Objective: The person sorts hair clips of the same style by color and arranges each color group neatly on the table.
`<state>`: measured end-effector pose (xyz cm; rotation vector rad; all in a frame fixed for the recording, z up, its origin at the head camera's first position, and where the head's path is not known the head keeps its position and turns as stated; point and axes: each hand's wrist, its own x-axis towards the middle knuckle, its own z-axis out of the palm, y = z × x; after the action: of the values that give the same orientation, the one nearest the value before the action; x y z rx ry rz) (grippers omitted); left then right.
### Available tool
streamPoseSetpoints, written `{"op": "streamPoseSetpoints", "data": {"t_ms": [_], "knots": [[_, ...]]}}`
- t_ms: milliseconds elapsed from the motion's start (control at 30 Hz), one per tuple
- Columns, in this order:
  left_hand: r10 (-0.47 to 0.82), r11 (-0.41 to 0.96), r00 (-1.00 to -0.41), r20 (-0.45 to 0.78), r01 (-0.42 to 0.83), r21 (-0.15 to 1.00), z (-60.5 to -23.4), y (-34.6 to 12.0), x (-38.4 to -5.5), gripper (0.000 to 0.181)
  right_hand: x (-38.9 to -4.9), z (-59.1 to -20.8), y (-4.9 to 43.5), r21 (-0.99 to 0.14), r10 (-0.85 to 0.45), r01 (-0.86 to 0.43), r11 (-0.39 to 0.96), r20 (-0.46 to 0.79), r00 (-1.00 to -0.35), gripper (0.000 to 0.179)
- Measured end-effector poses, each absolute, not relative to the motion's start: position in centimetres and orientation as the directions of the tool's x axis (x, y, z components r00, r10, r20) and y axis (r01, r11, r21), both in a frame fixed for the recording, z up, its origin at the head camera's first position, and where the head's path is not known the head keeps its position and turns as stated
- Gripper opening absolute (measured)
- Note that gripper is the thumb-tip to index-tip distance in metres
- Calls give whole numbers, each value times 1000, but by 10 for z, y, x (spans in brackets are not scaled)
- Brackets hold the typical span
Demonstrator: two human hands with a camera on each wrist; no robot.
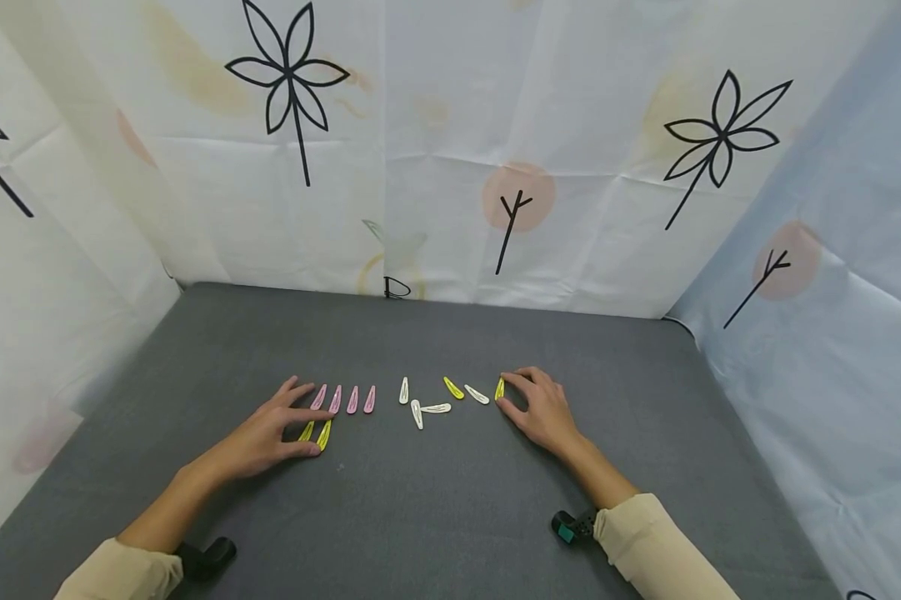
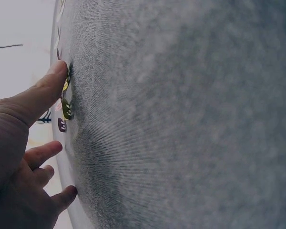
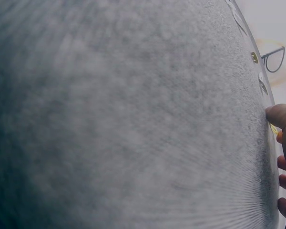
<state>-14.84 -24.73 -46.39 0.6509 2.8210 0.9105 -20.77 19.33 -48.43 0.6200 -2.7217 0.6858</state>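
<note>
Snap hair clips in pink, yellow and white lie in the middle of the grey table. My left hand spans a yellow hair clip, thumb at its lower end and index finger at its upper end. Another yellow clip lies just left of it, partly under the hand. Above them stands a row of pink clips. At the right, my right hand pinches a yellow hair clip end to end between thumb and index finger. In the right wrist view this clip shows only partly behind the thumb.
Between the hands lie several white clips and a loose yellow clip. One white clip is close to the right hand. A patterned white curtain hangs behind the table and along both sides.
</note>
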Motion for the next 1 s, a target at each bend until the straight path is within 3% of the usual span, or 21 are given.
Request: {"op": "streamPoseSetpoints", "data": {"t_ms": [600, 1000], "knots": [[416, 744, -909, 34, 362, 562, -457, -245, -147, 54, -208, -484, 193, -392, -333, -456, 799, 344, -878, 45], [370, 742, -905, 210, 424, 520, -450, -179, -161, 49, -208, -485, 195, -386, -334, -462, 799, 355, -873, 44]]}}
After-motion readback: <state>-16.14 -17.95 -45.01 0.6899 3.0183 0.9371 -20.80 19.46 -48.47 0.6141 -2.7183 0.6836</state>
